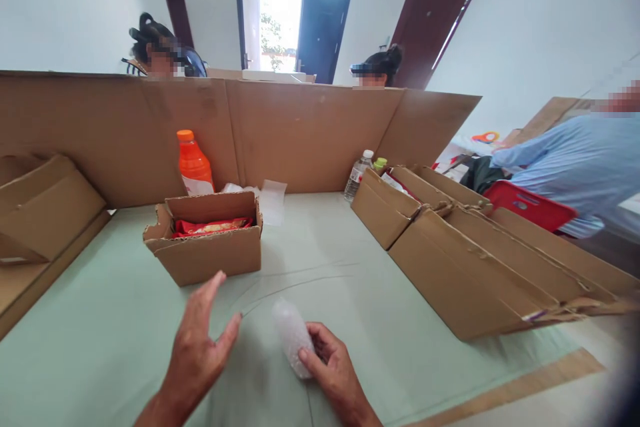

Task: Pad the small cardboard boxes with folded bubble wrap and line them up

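My right hand is closed round a small bubble-wrapped bundle, held low over the green tablecloth. What the wrap contains cannot be made out. To the left, my left hand holds nothing, its thumb and fingers spread apart. Just beyond its fingertips stands an open cardboard box with red packets inside. Clear plastic sheets lie behind that box on the right.
An orange bottle and a clear water bottle stand near a cardboard partition. Open cardboard boxes line the right side; another carton is at left. Several people sit beyond, one in a blue shirt.
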`<state>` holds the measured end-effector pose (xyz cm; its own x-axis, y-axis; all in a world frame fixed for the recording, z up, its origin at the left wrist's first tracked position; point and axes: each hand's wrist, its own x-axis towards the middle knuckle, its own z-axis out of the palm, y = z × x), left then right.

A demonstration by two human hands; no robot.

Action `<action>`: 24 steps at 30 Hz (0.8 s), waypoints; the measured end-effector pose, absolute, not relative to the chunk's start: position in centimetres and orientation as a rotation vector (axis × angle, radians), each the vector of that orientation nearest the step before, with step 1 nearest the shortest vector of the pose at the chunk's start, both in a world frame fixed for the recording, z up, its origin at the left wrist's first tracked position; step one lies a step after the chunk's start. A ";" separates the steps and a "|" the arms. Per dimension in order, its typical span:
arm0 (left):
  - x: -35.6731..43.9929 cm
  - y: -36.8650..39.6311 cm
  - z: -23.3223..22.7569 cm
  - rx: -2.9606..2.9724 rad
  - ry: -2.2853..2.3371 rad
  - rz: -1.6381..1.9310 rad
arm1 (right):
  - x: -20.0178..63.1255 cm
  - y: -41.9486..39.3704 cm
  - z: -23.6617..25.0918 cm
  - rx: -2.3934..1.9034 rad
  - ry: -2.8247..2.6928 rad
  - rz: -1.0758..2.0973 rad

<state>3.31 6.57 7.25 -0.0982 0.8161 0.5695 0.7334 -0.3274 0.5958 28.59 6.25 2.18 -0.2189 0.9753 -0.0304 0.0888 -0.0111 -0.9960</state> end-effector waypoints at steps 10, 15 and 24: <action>-2.1 15.7 12.8 2.703 1.982 1.431 | 29.0 6.8 0.8 -1.128 -1.359 1.337; -0.9 10.5 13.4 2.669 1.858 1.421 | 29.1 6.7 1.4 -1.166 -1.281 1.376; -2.2 0.5 15.3 2.730 1.679 1.191 | 32.8 8.9 5.6 -1.192 -1.033 1.245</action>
<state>-2.15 0.52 15.31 0.2890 0.6739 0.6799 0.8646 -0.4887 0.1169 32.75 8.87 5.59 0.0766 0.9954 -0.0578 -0.1263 -0.0478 -0.9908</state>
